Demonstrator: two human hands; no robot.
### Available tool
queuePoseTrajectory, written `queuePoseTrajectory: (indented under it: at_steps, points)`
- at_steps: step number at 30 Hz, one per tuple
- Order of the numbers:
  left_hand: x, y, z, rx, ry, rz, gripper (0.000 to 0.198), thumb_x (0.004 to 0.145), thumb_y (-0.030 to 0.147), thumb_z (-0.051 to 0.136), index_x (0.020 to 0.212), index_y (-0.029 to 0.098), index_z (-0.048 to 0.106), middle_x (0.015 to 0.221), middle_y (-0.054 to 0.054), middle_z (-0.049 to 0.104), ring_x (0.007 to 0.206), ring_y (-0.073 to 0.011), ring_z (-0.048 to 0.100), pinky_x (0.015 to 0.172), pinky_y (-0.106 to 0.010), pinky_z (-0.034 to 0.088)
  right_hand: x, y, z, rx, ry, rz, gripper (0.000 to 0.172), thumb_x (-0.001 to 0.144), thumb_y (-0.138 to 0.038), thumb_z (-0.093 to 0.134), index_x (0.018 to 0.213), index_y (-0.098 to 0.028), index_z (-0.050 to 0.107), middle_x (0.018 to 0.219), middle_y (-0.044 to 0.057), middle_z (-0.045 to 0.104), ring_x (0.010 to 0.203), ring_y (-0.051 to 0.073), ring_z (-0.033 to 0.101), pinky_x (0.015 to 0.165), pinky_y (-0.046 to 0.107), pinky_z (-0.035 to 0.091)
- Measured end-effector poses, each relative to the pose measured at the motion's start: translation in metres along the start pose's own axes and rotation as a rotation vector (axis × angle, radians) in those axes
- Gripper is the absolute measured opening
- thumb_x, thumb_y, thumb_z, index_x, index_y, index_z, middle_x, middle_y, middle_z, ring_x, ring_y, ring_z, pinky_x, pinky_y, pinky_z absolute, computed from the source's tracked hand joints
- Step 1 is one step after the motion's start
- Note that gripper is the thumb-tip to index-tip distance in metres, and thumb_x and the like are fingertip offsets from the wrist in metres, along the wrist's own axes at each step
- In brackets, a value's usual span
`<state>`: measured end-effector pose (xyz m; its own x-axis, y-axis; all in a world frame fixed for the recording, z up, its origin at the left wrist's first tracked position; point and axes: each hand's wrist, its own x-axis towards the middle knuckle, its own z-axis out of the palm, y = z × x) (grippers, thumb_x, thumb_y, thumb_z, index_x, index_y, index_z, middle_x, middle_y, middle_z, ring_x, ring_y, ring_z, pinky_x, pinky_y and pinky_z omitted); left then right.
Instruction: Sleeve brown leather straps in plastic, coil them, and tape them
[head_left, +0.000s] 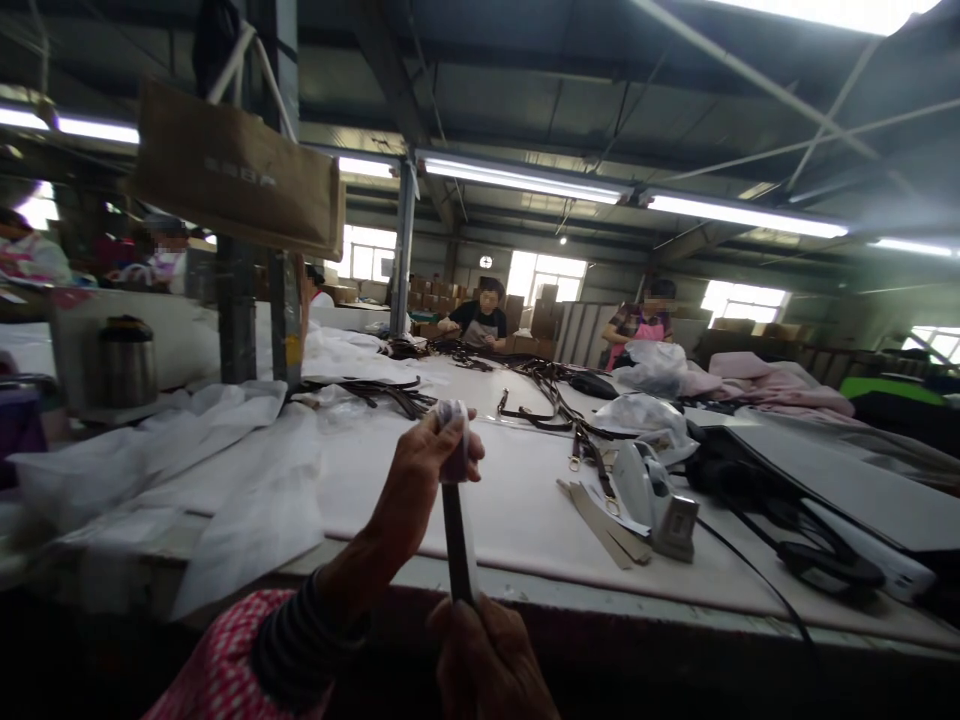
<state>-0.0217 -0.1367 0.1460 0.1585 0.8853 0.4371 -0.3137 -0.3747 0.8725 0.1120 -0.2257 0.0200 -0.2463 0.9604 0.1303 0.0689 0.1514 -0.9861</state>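
A dark flat strap (458, 545) runs upright between my two hands, just in front of the table's near edge. My left hand (412, 475) is closed round its upper part, thumb on top, where a whitish see-through wrap (451, 410) covers the strap. Lower down, my right hand (491, 660) pinches the strap near the bottom of the view; whatever lies inside its fingers is hidden. Beyond the hands, several dark straps (555, 425) with metal buckles or clasps lie on the white table (517, 510).
To the right stand a tape dispenser (664, 500), grey strips (604, 525) and a black bag (795, 540). Thin white sheets (255, 520) lie at left, near a metal flask (129, 360). A brown bag (236, 170) hangs from a post. Across the table a person (484, 318) works.
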Motion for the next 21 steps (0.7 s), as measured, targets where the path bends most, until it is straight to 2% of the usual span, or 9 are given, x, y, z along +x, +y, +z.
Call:
queuePoseTrajectory:
  at_steps: [4,6,8,10,12,14,16,18,21]
  points:
    - [-0.025,-0.033,-0.027,0.734,-0.263,0.052,0.028,0.102,0.045,0.044,0.095,0.020,0.055,0.082,-0.004,0.065,0.075,-0.0194,0.062,0.077,-0.034,0.048,-0.017,-0.026,-0.039,0.072,-0.003,0.081,0.050,0.095,-0.065,0.055,0.092,-0.016,0.065,0.051,-0.002,0.054,0.043,0.010,0.044,0.046,0.022,0.034]
    - [-0.046,-0.039,-0.035,0.895,-0.422,0.038,0.025,0.098,0.046,0.051,0.093,0.022,0.056,0.087,-0.005,0.066,0.080,-0.0220,0.061,0.079,-0.036,0.047,-0.008,-0.044,-0.061,0.087,0.012,0.051,0.042,0.095,-0.058,0.061,0.096,-0.016,0.063,0.045,-0.007,0.047,0.037,0.007,0.033,0.041,0.019,0.026]
    - [-0.064,-0.037,-0.037,0.907,-0.509,0.011,0.024,0.092,0.046,0.060,0.094,0.023,0.058,0.090,-0.005,0.067,0.083,-0.0230,0.061,0.080,-0.035,0.047,0.012,-0.058,-0.076,0.043,0.049,0.025,0.038,0.088,-0.051,0.072,0.101,-0.016,0.063,0.044,-0.011,0.042,0.036,0.006,0.028,0.038,0.018,0.020]
    - [-0.073,-0.031,-0.033,0.812,-0.558,-0.084,0.027,0.093,0.048,0.060,0.088,0.022,0.057,0.082,-0.002,0.065,0.076,-0.0198,0.059,0.073,-0.031,0.046,0.036,-0.065,-0.082,-0.062,0.127,-0.031,0.036,0.083,-0.048,0.077,0.093,-0.015,0.064,0.045,-0.010,0.042,0.037,0.006,0.031,0.037,0.018,0.022]
    - [-0.072,-0.023,-0.026,0.580,-0.587,-0.270,0.036,0.098,0.052,0.053,0.081,0.021,0.055,0.068,0.001,0.059,0.059,-0.0142,0.052,0.058,-0.025,0.042,0.056,-0.064,-0.078,-0.156,0.269,-0.151,0.035,0.087,-0.050,0.072,0.084,-0.016,0.063,0.048,-0.008,0.045,0.040,0.008,0.036,0.040,0.020,0.030]
    - [-0.064,-0.015,-0.018,0.274,-0.559,-0.464,0.042,0.100,0.055,0.048,0.081,0.019,0.057,0.055,0.004,0.052,0.044,-0.0098,0.040,0.044,-0.022,0.032,0.065,-0.057,-0.065,-0.217,0.436,-0.315,0.034,0.096,-0.051,0.060,0.095,-0.017,0.064,0.056,-0.005,0.051,0.049,0.011,0.046,0.048,0.022,0.041]
    - [-0.054,-0.006,-0.011,0.010,-0.473,-0.552,0.044,0.100,0.054,0.047,0.085,0.015,0.062,0.047,0.004,0.048,0.037,-0.0085,0.035,0.039,-0.020,0.030,0.064,-0.044,-0.047,-0.265,0.527,-0.445,0.036,0.102,-0.050,0.049,0.115,-0.019,0.063,0.074,0.001,0.061,0.066,0.016,0.058,0.063,0.028,0.051]
    - [-0.044,0.005,-0.006,-0.183,-0.385,-0.528,0.043,0.100,0.049,0.049,0.087,0.012,0.066,0.046,0.003,0.048,0.036,-0.0085,0.037,0.040,-0.020,0.037,0.056,-0.023,-0.029,-0.290,0.515,-0.494,0.040,0.103,-0.052,0.046,0.127,-0.023,0.059,0.094,0.007,0.067,0.085,0.022,0.063,0.076,0.034,0.054]
    - [-0.027,0.021,0.002,-0.375,-0.267,-0.507,0.040,0.102,0.042,0.049,0.088,0.010,0.068,0.051,0.004,0.048,0.037,-0.0074,0.038,0.041,-0.021,0.043,0.045,0.010,-0.009,-0.189,0.409,-0.407,0.049,0.098,-0.063,0.050,0.126,-0.025,0.061,0.096,0.010,0.066,0.086,0.026,0.062,0.072,0.037,0.054]
